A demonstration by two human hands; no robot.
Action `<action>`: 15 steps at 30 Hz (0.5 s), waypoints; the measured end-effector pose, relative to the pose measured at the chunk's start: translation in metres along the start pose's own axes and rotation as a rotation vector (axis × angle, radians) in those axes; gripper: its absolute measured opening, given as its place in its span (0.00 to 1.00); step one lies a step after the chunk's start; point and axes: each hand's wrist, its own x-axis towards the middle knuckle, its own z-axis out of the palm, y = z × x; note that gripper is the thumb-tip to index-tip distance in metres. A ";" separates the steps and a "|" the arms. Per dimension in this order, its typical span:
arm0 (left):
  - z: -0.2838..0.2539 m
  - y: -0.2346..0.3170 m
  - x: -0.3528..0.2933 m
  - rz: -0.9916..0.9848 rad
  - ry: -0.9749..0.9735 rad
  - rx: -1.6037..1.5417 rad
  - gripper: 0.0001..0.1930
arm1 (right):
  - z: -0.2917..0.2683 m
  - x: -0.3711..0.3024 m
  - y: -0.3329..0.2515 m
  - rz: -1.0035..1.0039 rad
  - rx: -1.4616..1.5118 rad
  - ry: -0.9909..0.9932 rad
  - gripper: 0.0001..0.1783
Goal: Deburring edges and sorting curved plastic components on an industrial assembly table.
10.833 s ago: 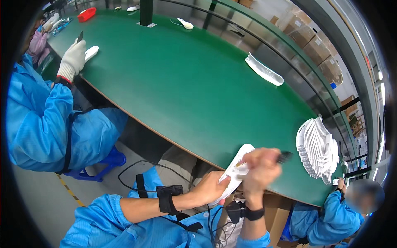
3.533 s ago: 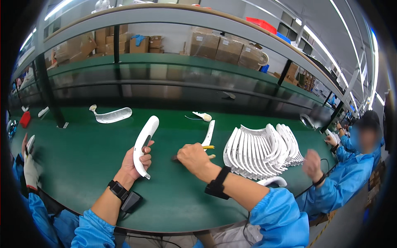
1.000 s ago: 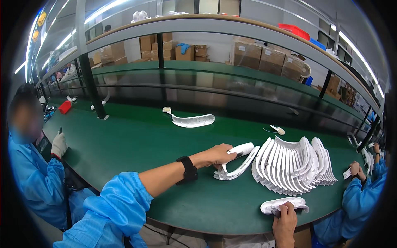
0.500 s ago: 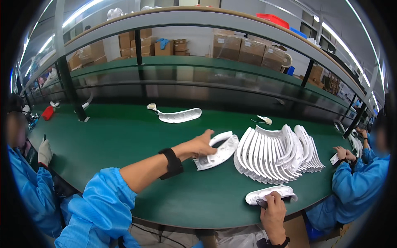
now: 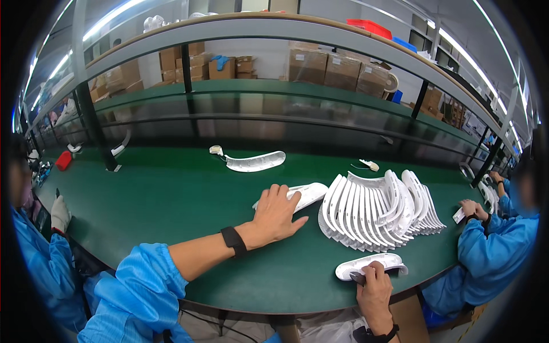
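Left of the stack, a white curved plastic shell lies on the green table. Across its left part rests my left hand, back upward, fingers stretched and thumb spread, gripping nothing. My right hand is closed at the front edge. A small dark tool sticks out of its fingers; its exact kind is unclear. Just beyond those fingers lies another white curved shell with a perforated end, and whether they also touch it is hard to see.
Many nested white shells stand in a row to the right. Farther back lie a single shell and a small wired part. Co-workers in blue sit left and right. A shelf beam spans above the table.
My left hand has turned palm down over its shell, its thumb swinging toward me. The shell lies flatter now. My right hand stays by its shell.
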 end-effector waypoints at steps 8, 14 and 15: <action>0.019 -0.023 0.016 -0.123 -0.238 0.034 0.32 | -0.004 -0.001 -0.003 0.051 0.021 -0.040 0.25; -0.004 -0.024 0.042 -0.441 -0.591 -0.658 0.43 | 0.000 -0.001 0.000 -0.005 -0.003 -0.004 0.26; 0.003 -0.022 0.041 -0.402 -0.582 -0.558 0.47 | 0.000 -0.001 0.000 -0.005 -0.004 -0.004 0.26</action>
